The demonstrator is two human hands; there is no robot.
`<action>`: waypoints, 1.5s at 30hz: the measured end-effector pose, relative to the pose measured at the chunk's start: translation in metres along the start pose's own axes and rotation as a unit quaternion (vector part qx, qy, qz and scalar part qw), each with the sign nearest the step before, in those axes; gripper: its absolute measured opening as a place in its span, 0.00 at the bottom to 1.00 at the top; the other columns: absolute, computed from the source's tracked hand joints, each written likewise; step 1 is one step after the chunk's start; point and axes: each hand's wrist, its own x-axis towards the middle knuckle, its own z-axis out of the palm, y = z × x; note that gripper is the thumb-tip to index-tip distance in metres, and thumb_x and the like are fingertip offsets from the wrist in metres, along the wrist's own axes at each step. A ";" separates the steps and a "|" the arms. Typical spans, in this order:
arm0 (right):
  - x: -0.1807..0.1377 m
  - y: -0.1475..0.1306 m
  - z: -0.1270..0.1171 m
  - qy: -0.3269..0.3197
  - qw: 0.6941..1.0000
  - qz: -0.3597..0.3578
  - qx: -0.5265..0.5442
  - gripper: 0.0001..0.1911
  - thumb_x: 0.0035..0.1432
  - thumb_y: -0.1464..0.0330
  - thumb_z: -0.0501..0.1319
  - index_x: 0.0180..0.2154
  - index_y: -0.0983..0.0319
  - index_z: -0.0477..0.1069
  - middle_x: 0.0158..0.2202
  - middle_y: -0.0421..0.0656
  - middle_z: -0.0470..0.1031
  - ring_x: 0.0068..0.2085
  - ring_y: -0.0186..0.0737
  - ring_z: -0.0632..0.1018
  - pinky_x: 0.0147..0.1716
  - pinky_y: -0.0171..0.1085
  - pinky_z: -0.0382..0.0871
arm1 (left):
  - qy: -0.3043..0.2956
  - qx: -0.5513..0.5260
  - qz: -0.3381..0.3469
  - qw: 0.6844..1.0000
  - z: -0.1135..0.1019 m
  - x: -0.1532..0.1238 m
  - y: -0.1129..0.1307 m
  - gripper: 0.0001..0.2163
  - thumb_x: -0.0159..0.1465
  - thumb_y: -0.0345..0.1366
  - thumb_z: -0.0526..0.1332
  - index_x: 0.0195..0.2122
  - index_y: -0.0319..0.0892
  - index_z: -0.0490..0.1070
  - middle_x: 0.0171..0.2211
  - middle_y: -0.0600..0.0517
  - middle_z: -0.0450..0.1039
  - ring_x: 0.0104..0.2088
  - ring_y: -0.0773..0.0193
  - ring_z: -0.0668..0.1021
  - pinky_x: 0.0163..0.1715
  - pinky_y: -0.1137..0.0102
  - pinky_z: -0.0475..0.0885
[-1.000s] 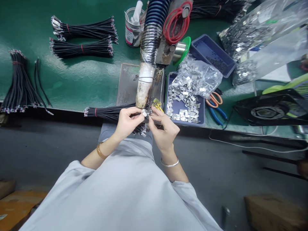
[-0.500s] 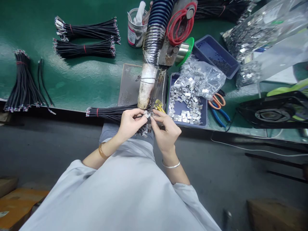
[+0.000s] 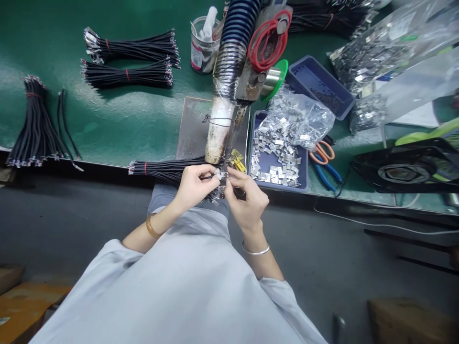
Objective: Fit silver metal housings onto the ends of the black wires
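Observation:
My left hand (image 3: pixel 197 185) is closed in a pinch, thumb and forefinger on the end of a black cable (image 3: pixel 206 177). Right beside it, at the table's front edge, the thumb and forefinger of my right hand (image 3: pixel 247 197) close on a small silver metal connector (image 3: pixel 224 175). The two pinches nearly meet, so the exact contact between cable and connector is hard to make out. Just above my fingers is the tip of a thin metal rod (image 3: pixel 234 131), beside a stained white tube (image 3: pixel 216 138). To the left lies a bundle of black cables (image 3: pixel 161 166), partly behind my left hand.
A blue tray (image 3: pixel 304 174) of metal connectors stands to the right, with pliers (image 3: pixel 326 174) and a small fan (image 3: pixel 401 167) beyond. A yellow part (image 3: pixel 237 160) is near my right hand. Tied cable bundles (image 3: pixel 127 75) lie at left. A jar (image 3: pixel 198 53) and solder spool (image 3: pixel 276 80) stand behind.
My right fingertips have shifted slightly down, and more of the metal connector shows between the hands. My left hand keeps its pinch in nearly the same place.

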 end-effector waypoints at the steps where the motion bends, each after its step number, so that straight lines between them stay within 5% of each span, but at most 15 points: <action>1: 0.001 0.000 -0.001 0.003 1.000 0.022 0.009 0.07 0.64 0.75 0.63 0.36 0.58 0.69 0.42 0.46 0.86 0.39 0.40 0.87 0.35 0.34 0.82 | -0.003 0.005 0.002 1.000 0.000 -0.001 0.000 0.07 0.52 0.36 0.63 0.21 0.39 0.74 0.17 0.59 0.57 0.20 0.73 0.57 0.21 0.75 0.53; 6: 0.007 0.002 -0.003 -0.057 0.968 0.203 0.139 0.06 0.69 0.67 0.59 0.37 0.57 0.63 0.23 0.32 0.76 0.15 0.29 0.72 0.17 0.28 0.67 | -0.031 0.037 0.030 0.998 -0.004 -0.003 -0.004 0.07 0.53 0.36 0.63 0.25 0.38 0.79 0.19 0.55 0.70 0.21 0.71 0.64 0.22 0.75 0.58; 9: 0.008 0.005 0.000 -0.116 0.935 0.246 0.228 0.08 0.70 0.65 0.57 0.36 0.57 0.60 0.19 0.28 0.70 0.14 0.27 0.67 0.15 0.27 0.62 | -0.059 0.049 0.052 0.996 -0.011 -0.002 -0.004 0.06 0.53 0.34 0.64 0.26 0.38 0.80 0.23 0.52 0.76 0.21 0.70 0.67 0.23 0.75 0.61; 12: 0.007 0.008 0.001 -0.120 0.950 0.204 0.201 0.07 0.69 0.66 0.58 0.36 0.57 0.63 0.25 0.32 0.72 0.20 0.29 0.75 0.20 0.28 0.70 | -0.076 0.035 0.049 0.995 -0.018 0.001 -0.001 0.07 0.55 0.36 0.66 0.24 0.39 0.80 0.21 0.52 0.74 0.21 0.70 0.66 0.22 0.74 0.61; 17: 0.004 0.009 -0.002 -0.079 0.996 0.023 0.041 0.05 0.68 0.71 0.59 0.36 0.58 0.70 0.32 0.40 0.79 0.30 0.35 0.81 0.31 0.32 0.76 | -0.106 0.010 0.024 0.994 -0.020 0.003 0.002 0.09 0.56 0.39 0.68 0.24 0.39 0.82 0.20 0.52 0.73 0.21 0.70 0.67 0.21 0.74 0.59; 23: -0.002 0.003 -0.006 0.069 0.984 0.134 0.100 0.04 0.70 0.68 0.60 0.44 0.57 0.73 0.22 0.31 0.73 0.16 0.29 0.72 0.16 0.27 0.65 | -0.032 -0.038 -0.019 0.999 -0.008 0.000 -0.006 0.10 0.53 0.40 0.68 0.22 0.38 0.80 0.20 0.52 0.73 0.21 0.69 0.68 0.23 0.73 0.60; 25: -0.005 0.002 -0.006 0.095 0.976 0.149 0.123 0.07 0.70 0.69 0.58 0.48 0.57 0.72 0.23 0.31 0.76 0.17 0.29 0.75 0.17 0.27 0.68 | -0.013 -0.040 -0.021 0.999 -0.005 0.000 -0.008 0.10 0.53 0.40 0.68 0.21 0.38 0.78 0.18 0.54 0.70 0.20 0.70 0.65 0.22 0.73 0.57; 29: -0.006 0.005 -0.003 0.057 0.996 0.052 0.050 0.05 0.67 0.73 0.63 0.43 0.58 0.73 0.36 0.41 0.85 0.34 0.38 0.87 0.34 0.33 0.83 | 0.004 -0.049 -0.016 0.999 -0.005 0.001 -0.008 0.09 0.52 0.38 0.68 0.21 0.38 0.78 0.18 0.55 0.68 0.20 0.71 0.63 0.21 0.74 0.55; 32: -0.003 0.005 0.001 0.026 0.999 -0.034 -0.014 0.06 0.64 0.75 0.65 0.40 0.58 0.73 0.42 0.46 0.86 0.42 0.41 0.88 0.40 0.34 0.84 | 0.006 -0.050 -0.016 0.999 -0.005 0.003 -0.005 0.08 0.51 0.38 0.68 0.21 0.38 0.78 0.18 0.55 0.69 0.20 0.71 0.64 0.21 0.74 0.57; 45: 0.009 0.001 0.008 0.035 0.999 -0.009 0.008 0.07 0.63 0.76 0.65 0.36 0.58 0.72 0.43 0.45 0.87 0.42 0.41 0.88 0.41 0.36 0.84 | 0.032 -0.083 -0.004 0.996 -0.004 0.005 -0.002 0.07 0.51 0.36 0.68 0.23 0.38 0.81 0.23 0.51 0.79 0.24 0.67 0.75 0.26 0.75 0.69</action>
